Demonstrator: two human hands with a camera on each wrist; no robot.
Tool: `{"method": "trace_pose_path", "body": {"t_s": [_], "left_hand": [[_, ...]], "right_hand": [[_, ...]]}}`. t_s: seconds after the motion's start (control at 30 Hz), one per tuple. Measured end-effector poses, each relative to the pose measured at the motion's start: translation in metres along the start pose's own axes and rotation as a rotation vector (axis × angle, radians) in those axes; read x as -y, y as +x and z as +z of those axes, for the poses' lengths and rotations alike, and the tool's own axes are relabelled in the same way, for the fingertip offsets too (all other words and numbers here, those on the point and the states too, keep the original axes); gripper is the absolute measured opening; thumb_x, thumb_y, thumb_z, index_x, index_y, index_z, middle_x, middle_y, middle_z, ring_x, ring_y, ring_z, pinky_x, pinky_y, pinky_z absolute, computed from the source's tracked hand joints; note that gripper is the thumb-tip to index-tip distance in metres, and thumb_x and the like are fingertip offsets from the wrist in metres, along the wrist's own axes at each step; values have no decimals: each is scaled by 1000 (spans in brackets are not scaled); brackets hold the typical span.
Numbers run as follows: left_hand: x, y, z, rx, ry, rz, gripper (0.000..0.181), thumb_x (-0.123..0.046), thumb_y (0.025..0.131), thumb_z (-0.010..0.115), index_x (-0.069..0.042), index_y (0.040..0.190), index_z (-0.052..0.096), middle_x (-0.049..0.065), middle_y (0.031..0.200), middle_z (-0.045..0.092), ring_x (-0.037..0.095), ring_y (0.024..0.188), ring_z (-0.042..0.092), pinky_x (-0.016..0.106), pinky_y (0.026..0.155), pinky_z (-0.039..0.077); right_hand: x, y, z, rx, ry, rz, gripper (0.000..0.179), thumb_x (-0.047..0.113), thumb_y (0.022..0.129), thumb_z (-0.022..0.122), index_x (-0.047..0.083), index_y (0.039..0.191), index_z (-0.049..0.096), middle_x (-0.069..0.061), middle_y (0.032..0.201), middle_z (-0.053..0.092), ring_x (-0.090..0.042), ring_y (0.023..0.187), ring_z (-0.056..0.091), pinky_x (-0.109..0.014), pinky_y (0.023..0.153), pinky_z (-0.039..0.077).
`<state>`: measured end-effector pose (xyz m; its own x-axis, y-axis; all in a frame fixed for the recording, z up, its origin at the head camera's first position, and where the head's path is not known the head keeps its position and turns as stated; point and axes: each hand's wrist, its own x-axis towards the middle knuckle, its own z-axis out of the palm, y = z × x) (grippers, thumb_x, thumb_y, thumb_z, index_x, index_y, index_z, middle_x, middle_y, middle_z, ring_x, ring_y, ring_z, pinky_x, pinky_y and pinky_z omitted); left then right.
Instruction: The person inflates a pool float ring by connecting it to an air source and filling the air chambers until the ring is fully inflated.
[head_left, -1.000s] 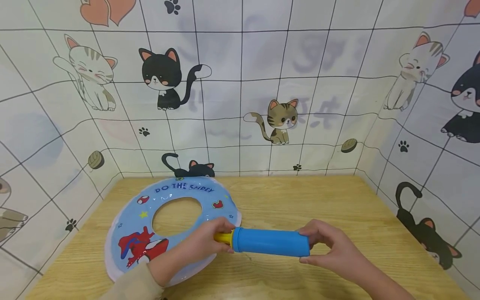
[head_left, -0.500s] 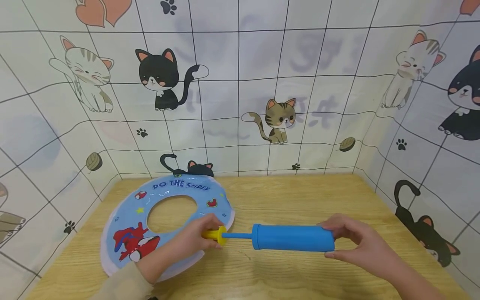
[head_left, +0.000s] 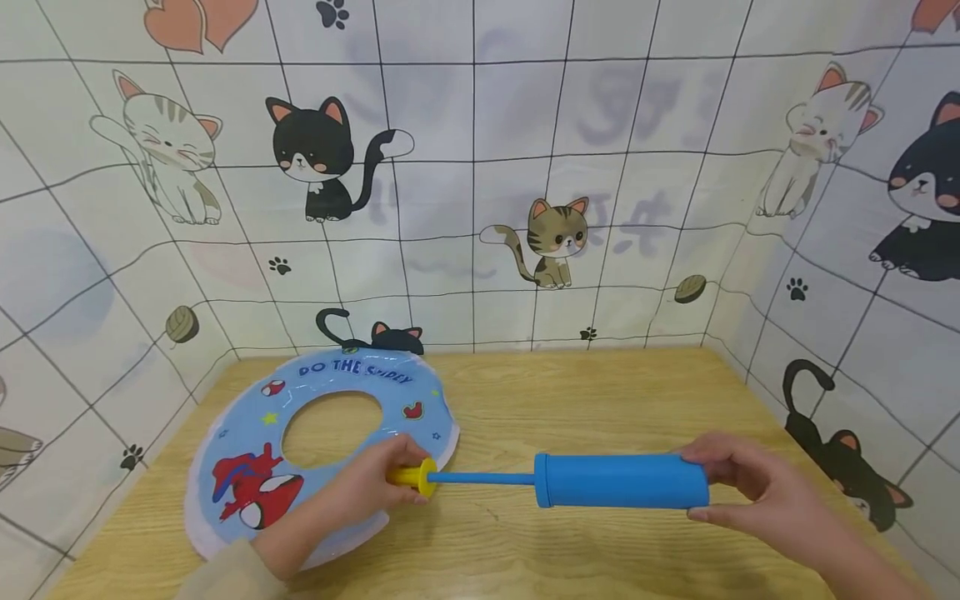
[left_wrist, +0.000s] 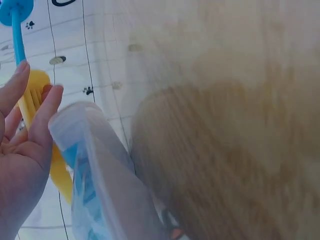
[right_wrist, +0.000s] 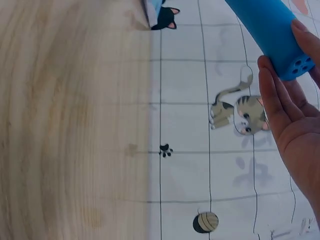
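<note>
A blue hand pump [head_left: 622, 481] is held level above the table, its thin blue rod drawn out to the left. My left hand [head_left: 367, 483] grips the pump's yellow handle [head_left: 411, 477], which also shows between the fingers in the left wrist view. At the other end, my right hand [head_left: 757, 492] pinches the blue barrel between thumb and fingers. Small holes dot the barrel's end face [right_wrist: 301, 65] in the right wrist view. Behind and under my left forearm lies a light-blue swim ring [head_left: 225, 442] printed with a red cartoon figure and lettering.
The wooden table [head_left: 585, 392] is bounded by a white gridded wall covering [head_left: 450, 108] with printed cats at the back and on both sides. The swim ring takes up the table's left part.
My hands have moved apart. The handle has gone left and the barrel right, so the rod, hidden at first, now shows at length. The swim ring appears slightly farther left in the view.
</note>
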<state>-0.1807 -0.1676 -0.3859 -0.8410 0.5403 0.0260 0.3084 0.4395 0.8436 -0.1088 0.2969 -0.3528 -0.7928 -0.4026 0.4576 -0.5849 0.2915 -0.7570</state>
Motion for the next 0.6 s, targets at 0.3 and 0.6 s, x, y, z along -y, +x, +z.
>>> {"method": "trace_pose_path", "body": {"t_s": [0.3, 0.6], "left_hand": [[-7, 7, 12, -57, 86, 48, 36, -11, 81, 80, -10, 111, 59, 0, 107, 69, 17, 90, 61, 24, 80, 52], [-18, 15, 27, -65, 87, 54, 38, -8, 79, 81, -8, 112, 62, 0, 106, 66, 18, 90, 60, 25, 80, 52]], "right_hand": [[2, 15, 28, -9, 2, 55, 52, -11, 72, 79, 2, 119, 61, 0, 115, 61, -14, 94, 63, -24, 79, 54], [0, 26, 55, -16, 41, 70, 53, -5, 72, 82, 4, 120, 62, 0, 114, 62, -16, 92, 65, -26, 79, 54]]}}
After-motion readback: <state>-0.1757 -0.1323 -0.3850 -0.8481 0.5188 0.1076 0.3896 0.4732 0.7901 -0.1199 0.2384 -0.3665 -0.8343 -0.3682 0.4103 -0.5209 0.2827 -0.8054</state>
